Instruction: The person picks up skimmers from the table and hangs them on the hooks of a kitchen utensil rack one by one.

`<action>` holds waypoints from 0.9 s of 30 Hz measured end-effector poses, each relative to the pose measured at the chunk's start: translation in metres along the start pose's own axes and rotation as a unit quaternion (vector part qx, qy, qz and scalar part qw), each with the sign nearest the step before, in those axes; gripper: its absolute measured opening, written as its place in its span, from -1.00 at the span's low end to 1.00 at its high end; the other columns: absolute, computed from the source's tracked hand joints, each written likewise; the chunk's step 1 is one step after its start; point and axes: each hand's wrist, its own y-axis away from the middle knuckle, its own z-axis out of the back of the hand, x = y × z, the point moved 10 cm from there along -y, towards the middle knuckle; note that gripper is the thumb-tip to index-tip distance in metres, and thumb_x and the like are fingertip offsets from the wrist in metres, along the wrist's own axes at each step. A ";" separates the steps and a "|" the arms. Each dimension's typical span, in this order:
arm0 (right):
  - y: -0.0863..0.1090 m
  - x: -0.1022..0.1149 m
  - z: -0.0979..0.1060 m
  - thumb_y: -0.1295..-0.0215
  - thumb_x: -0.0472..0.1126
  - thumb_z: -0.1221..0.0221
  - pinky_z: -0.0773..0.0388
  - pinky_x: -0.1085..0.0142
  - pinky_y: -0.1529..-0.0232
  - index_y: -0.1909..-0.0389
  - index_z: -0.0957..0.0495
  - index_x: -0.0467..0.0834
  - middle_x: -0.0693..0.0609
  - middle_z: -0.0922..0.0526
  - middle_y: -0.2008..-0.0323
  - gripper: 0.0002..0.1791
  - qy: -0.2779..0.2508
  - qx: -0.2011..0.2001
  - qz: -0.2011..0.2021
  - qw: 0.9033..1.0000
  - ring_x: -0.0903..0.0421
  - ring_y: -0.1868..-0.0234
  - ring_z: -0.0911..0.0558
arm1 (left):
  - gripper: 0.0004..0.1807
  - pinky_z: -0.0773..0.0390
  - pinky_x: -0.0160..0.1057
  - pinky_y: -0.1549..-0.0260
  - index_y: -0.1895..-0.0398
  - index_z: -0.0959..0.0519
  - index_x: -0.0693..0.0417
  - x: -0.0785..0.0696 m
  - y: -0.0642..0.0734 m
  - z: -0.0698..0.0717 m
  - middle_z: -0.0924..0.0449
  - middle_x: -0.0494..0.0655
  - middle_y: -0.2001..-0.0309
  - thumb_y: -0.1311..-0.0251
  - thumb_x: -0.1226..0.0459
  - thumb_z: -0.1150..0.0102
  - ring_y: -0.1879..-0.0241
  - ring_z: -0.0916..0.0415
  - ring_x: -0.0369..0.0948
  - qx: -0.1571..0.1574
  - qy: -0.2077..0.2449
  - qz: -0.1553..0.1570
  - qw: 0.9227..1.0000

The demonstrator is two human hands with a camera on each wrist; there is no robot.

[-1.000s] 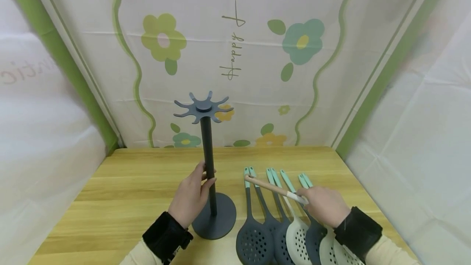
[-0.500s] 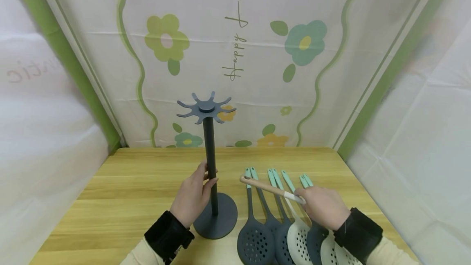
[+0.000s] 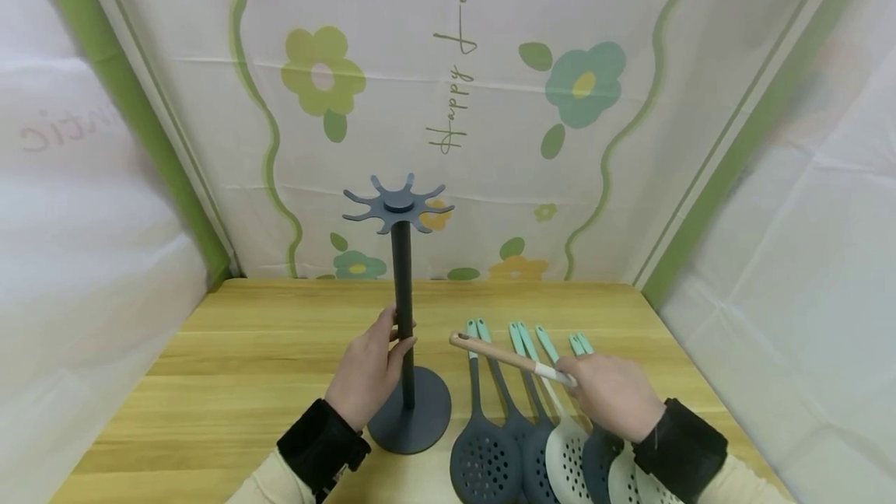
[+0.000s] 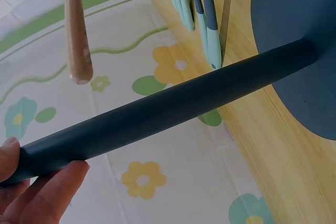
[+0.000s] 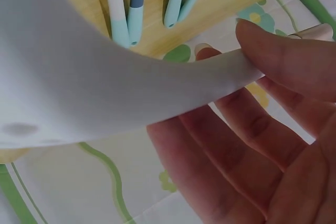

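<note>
A dark utensil stand with a round base and a star-like ring of hooks stands upright on the table. My left hand grips its pole between thumb and fingers, below mid-height. In my right hand is a white kitchen utensil with a wooden handle, pinched at its white neck. The handle points left toward the pole, apart from it. The utensil's broad white head fills much of the right wrist view; a dark spot shows near its edge, but its full shape is cut off.
Right of the stand lie several skimmers, dark ones and pale ones, mint handle ends pointing to the back. The wooden table ends at a flower-printed cloth wall, with white cloth sides left and right.
The wooden handle's tip has shifted slightly left, closer to the stand's pole, along with my right hand. My left hand keeps its grip on the pole. The head view has shifted a little.
</note>
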 end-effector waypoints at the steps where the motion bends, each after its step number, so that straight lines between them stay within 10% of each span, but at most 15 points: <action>1: 0.000 0.001 0.000 -0.05 -0.25 -0.42 -0.33 0.30 0.75 0.33 -0.69 0.00 0.17 -0.53 0.61 -0.84 0.002 -0.001 0.001 1.000 0.28 0.66 -0.33 | -0.63 -0.77 -0.07 0.31 -0.11 -0.41 0.23 0.000 0.000 0.000 -0.68 0.15 0.06 -0.25 0.44 -0.21 0.10 -0.73 0.09 0.001 0.000 0.000 1.000; 27: 0.008 0.024 0.031 -0.02 -0.23 -0.44 -0.16 0.40 0.81 0.17 -0.73 -0.06 0.13 -0.58 0.55 -0.71 0.037 -0.106 0.055 0.992 0.35 0.71 -0.22 | -0.59 -0.77 -0.07 0.29 -0.17 -0.39 0.28 0.000 0.001 -0.002 -0.67 0.17 0.06 -0.28 0.40 -0.19 0.10 -0.73 0.08 0.000 -0.003 -0.005 1.000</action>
